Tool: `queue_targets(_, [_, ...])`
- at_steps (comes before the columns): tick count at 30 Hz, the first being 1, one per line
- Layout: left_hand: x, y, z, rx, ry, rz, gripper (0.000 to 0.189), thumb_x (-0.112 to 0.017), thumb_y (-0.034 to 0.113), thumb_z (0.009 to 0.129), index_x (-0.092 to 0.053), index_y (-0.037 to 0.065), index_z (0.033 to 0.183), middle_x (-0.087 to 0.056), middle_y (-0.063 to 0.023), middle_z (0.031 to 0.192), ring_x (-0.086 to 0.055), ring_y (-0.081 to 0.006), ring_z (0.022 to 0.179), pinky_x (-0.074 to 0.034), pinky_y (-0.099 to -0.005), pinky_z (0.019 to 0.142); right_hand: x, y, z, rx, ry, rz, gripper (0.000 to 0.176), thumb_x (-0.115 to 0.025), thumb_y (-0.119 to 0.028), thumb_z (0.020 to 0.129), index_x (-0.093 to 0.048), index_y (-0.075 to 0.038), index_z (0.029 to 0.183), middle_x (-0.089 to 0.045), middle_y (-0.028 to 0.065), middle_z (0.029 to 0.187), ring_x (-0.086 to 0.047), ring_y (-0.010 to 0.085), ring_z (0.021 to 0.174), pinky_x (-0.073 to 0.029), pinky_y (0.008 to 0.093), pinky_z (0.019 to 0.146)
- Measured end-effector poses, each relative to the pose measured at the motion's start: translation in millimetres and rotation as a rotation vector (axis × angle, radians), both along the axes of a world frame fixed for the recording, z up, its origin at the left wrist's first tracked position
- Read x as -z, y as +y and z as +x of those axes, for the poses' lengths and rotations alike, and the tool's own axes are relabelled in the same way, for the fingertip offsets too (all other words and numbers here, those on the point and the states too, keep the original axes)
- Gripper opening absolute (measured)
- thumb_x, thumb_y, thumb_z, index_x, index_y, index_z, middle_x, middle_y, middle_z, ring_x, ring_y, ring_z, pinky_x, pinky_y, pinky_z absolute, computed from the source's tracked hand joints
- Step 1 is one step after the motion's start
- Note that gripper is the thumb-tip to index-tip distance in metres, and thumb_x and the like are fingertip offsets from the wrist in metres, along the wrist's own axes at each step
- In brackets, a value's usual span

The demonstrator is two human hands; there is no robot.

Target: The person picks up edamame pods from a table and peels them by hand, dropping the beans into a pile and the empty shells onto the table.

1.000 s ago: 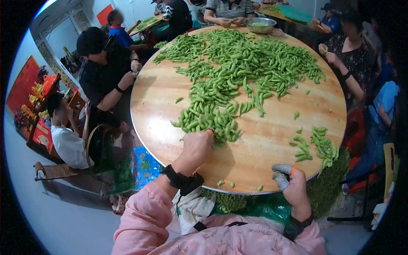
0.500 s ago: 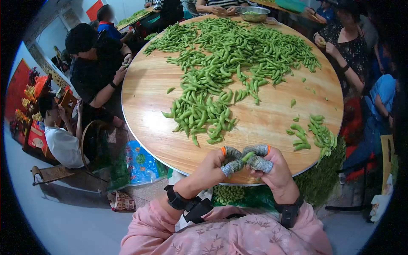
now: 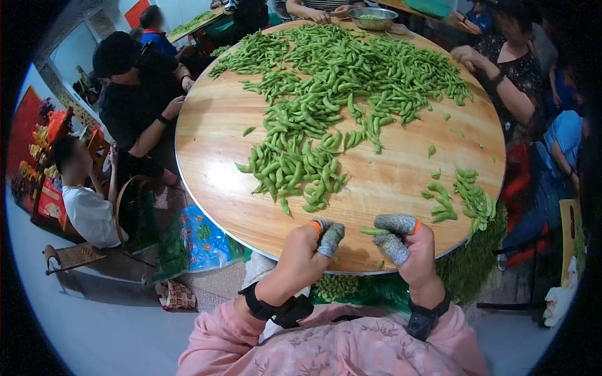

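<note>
My right hand (image 3: 412, 250) pinches a green soybean pod (image 3: 372, 230) between thumb and forefinger, its tip pointing left. Grey knitted covers with orange edges wrap the thumb and forefinger of both hands. My left hand (image 3: 305, 249) is a short way to the left, thumb and forefinger pressed together; whatever is between them is hidden. Both hands hover at the near edge of the round wooden table (image 3: 219, 169). A large heap of soybean pods (image 3: 301, 113) spreads over the table. Below the edge, between my wrists, lie many small green pieces (image 3: 337, 287).
A small pile of pods (image 3: 475, 200) lies at the table's right. A metal bowl (image 3: 373, 19) stands at the far edge. People sit around the table, one in black (image 3: 135, 106) at the left. A blue bag (image 3: 207, 241) lies on the floor.
My hands were together around the pod and have moved apart. The pod has stayed in my right hand. A person at the right has reached toward the heap.
</note>
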State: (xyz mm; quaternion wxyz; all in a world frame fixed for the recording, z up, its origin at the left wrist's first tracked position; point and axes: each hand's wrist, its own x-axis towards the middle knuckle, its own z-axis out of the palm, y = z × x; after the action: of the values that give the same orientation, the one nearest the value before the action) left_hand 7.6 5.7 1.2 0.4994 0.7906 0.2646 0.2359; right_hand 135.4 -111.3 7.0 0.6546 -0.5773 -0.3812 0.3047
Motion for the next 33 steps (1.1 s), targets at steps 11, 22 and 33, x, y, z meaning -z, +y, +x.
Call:
queue_targets(11, [-5, -3, 2, 0.086, -0.117, -0.996, 0.016, -0.046, 0.014, 0.082, -0.055, 0.001, 0.082, -0.051, 0.0040, 0.069, -0.044, -0.0046, 0.063, -0.035, -0.0173, 0.056, -4, -7, -3, -0.201, -0.180, -0.077, 0.021, -0.056, 0.001, 0.071, -0.056, 0.002, 0.092, -0.056, 0.0055, 0.079, -0.053, 0.0123, 0.071, -0.043, 0.0224, 0.063])
queue_targets(22, [-7, -12, -2, 0.376, 0.021, -0.763, 0.015, -0.048, 0.014, 0.083, -0.051, 0.001, 0.091, -0.052, 0.0015, 0.078, -0.047, -0.0064, 0.070, -0.038, -0.0190, 0.062, 1, -8, 6, -0.230, 0.569, -0.111, 0.021, -0.056, -0.004, 0.075, -0.053, 0.003, 0.094, -0.058, 0.0017, 0.077, -0.052, 0.0069, 0.069, -0.043, 0.0200, 0.063])
queue_targets(33, [5, -12, -11, 0.346, 0.119, 0.302, 0.021, -0.060, 0.011, 0.066, -0.054, 0.004, 0.085, -0.051, -0.0105, 0.066, -0.051, -0.0236, 0.058, -0.041, -0.0282, 0.051, 2, -15, 3, -0.180, 0.493, -0.166, 0.014, -0.053, -0.008, 0.077, -0.056, -0.001, 0.088, -0.054, -0.0017, 0.069, -0.047, 0.0041, 0.060, -0.038, 0.0163, 0.054])
